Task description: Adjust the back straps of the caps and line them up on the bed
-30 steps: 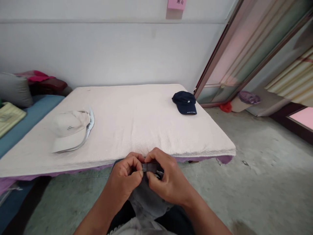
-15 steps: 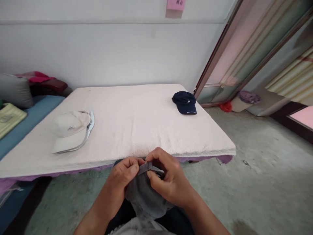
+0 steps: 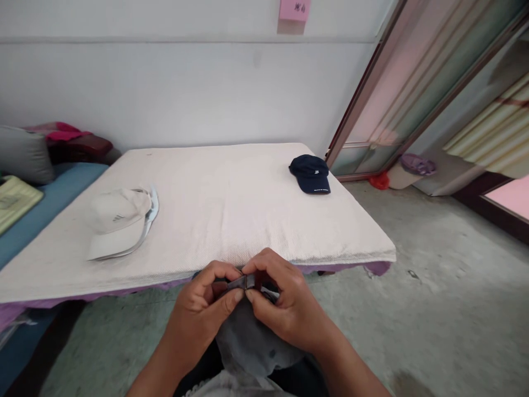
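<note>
A grey cap hangs over my lap at the near edge of the table. My left hand pinches its strap between thumb and forefinger. Close beside it, my right hand grips the same strap at a small buckle, fingertips almost touching those of the left. A light beige cap with a pale blue one behind it lies at the left of the table. Near the far right corner rests a navy cap, brim toward me.
The table has a pale cover and stands against a white wall. At the left are a grey cushion and a blue seat. A bin and red bag sit on the floor at right.
My left hand has shifted its grip, its thumb now closer to the buckle and to my right fingertips. The view has moved slightly; the caps on the table stay in place.
</note>
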A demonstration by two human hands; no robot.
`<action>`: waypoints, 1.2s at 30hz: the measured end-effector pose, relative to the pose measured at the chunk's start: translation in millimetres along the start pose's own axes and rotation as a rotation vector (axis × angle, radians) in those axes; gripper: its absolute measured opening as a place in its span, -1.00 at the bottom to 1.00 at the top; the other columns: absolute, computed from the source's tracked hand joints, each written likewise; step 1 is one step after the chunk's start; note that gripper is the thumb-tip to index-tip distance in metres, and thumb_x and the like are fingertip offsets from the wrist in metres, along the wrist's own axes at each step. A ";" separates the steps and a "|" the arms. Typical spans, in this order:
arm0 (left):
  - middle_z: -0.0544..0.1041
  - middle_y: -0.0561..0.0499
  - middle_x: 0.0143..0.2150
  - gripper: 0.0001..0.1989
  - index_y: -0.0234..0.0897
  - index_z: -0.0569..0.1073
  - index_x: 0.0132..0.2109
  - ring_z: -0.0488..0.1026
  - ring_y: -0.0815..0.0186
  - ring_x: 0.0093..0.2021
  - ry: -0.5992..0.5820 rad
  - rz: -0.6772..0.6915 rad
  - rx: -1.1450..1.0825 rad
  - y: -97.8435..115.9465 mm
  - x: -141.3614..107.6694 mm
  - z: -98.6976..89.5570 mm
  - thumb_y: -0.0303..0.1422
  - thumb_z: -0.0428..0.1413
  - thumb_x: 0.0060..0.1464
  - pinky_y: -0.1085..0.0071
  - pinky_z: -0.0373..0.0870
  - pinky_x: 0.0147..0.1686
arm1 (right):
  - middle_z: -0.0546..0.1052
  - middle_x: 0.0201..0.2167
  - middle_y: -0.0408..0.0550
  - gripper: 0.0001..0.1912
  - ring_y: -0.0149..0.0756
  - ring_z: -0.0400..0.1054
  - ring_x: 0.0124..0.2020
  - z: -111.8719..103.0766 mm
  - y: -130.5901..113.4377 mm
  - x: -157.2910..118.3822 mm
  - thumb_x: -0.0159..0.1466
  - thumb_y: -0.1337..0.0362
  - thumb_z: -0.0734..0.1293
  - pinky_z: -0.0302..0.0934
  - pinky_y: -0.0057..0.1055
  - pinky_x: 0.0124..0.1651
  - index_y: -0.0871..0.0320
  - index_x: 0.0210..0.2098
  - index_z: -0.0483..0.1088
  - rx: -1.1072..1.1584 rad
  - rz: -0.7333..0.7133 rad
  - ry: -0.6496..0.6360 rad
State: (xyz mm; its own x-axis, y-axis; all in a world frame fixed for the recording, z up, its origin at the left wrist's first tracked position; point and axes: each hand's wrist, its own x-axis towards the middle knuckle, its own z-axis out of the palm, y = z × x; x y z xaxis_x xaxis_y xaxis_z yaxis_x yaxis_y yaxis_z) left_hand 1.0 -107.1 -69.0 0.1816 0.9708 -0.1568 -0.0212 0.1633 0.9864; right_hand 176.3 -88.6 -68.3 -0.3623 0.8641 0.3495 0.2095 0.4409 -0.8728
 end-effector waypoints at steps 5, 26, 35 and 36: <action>0.42 0.03 -0.17 -0.95 -0.21 0.41 -0.33 0.34 0.30 -0.17 0.052 0.088 0.029 -2.7 -1.5 1.8 -0.39 0.14 0.10 0.44 0.25 -0.23 | 0.37 -0.30 -0.15 -0.70 -0.44 0.27 -0.35 -0.7 -0.3 1.8 0.10 0.51 0.27 0.19 -0.46 -0.28 0.14 -0.17 0.34 -0.029 0.000 -0.025; 0.44 0.02 -0.47 -0.87 -0.32 0.48 -0.31 0.31 0.41 -0.49 -0.167 -0.258 -0.427 1.8 -3.6 -9.2 -0.33 0.16 0.04 0.51 0.21 -0.46 | 0.31 -0.49 -0.22 -0.80 -0.51 0.12 -0.50 -13.7 -2.3 7.6 0.11 0.46 0.32 0.03 -0.54 -0.47 0.17 -0.26 0.39 0.419 0.162 -0.206; 0.32 0.08 -0.57 -0.73 -0.35 0.46 -0.45 0.16 0.48 -0.56 -0.186 -0.207 -0.389 4.5 -7.3 -12.3 -0.21 0.18 0.05 0.56 0.08 -0.56 | 0.33 -0.53 -0.25 -0.82 -0.60 0.12 -0.63 -19.8 7.7 10.8 0.08 0.36 0.45 -0.01 -0.61 -0.59 0.20 -0.36 0.37 0.937 0.417 -0.110; 0.34 0.08 -0.56 -0.74 -0.36 0.49 -0.41 0.16 0.49 -0.57 -0.224 -0.230 -0.365 4.7 -7.2 -13.4 -0.20 0.21 0.01 0.57 0.08 -0.57 | 0.33 -0.53 -0.26 -0.81 -0.60 0.12 -0.64 -18.5 7.1 11.8 0.08 0.36 0.45 0.00 -0.61 -0.60 0.20 -0.35 0.37 0.950 0.427 -0.094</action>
State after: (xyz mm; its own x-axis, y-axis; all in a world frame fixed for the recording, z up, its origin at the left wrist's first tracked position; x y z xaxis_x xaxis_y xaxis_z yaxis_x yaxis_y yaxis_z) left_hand -13.6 -111.0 -63.9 0.4285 0.8472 -0.3141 -0.2920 0.4588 0.8392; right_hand 190.3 -70.8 -64.1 -0.5040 0.8626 -0.0434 -0.4488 -0.3045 -0.8402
